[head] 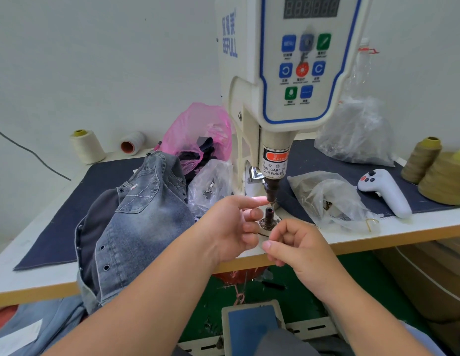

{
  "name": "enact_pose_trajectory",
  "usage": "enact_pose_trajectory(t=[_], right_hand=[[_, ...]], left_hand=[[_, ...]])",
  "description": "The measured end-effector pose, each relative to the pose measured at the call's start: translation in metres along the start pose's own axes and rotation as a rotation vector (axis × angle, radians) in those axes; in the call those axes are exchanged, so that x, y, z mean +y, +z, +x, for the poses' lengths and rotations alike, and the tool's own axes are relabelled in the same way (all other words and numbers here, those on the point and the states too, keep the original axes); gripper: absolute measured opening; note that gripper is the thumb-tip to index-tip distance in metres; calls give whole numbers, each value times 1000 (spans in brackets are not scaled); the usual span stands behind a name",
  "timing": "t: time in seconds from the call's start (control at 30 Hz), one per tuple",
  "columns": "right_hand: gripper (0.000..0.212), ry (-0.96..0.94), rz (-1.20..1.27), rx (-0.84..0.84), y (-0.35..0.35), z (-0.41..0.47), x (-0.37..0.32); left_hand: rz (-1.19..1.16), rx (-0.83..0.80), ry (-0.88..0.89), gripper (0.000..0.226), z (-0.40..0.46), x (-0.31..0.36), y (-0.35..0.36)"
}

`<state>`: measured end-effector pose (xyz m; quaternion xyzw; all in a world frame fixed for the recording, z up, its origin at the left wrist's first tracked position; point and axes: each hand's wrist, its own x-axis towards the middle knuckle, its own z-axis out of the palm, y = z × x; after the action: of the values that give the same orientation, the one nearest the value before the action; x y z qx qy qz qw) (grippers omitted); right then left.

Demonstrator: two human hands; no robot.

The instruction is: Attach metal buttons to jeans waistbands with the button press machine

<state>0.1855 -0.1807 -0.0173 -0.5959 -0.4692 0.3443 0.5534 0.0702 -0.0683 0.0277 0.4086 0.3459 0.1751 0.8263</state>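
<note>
I see my left hand point(230, 227), fingers loosely spread, beside the dark lower die post point(269, 214) under the cream button press machine point(275, 140). My right hand point(298, 245) curls at the tabletop point(403, 227) edge; whether it pinches anything, I cannot tell. Grey washed denim jeans point(136, 214) drape over the near edge, left.

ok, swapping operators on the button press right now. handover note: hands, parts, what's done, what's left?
Left hand: fingers extended, forefinger tip up at the upper punch, probably seating a part; none visible.
Right hand: fingers curled as if pinching something small near the lower die; the item itself can't be made out.
Jeans: heaped on the table to the left of the press, not under the punch.
Parts bags: clear plastic, either side of the die.
Foot pedal: on the floor below.
Done: no attached button visible.
Left: finish loading, place waistband on die, press.
</note>
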Motion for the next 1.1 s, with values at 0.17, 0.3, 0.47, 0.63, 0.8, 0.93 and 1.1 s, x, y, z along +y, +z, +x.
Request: enact_pose_trajectory(t=[0.17,0.3,0.47,0.63,0.8,0.93,1.1], right_hand=[[15,39,-27,16,-2,-3,1],[12,69,-40,18,0,-4,1],[15,70,-44,9,7,-3,3],[15,66,-29,-36,15,-2,2],[13,60,-31,-61,20,1,0],[13,61,-34,-77,21,2,-3],[16,60,-42,-124,30,1,-8]], left_hand=[[577,342,397,15,3,31,-29],[912,798,750,16,6,66,-72],[1346,1103,710,27,15,96,-124],[1424,1041,251,41,31,78,-152],[1415,1116,348,20,28,72,-160],[1024,1172,664,13,2,86,-158],[865,1113,901,19,-54,102,-139]])
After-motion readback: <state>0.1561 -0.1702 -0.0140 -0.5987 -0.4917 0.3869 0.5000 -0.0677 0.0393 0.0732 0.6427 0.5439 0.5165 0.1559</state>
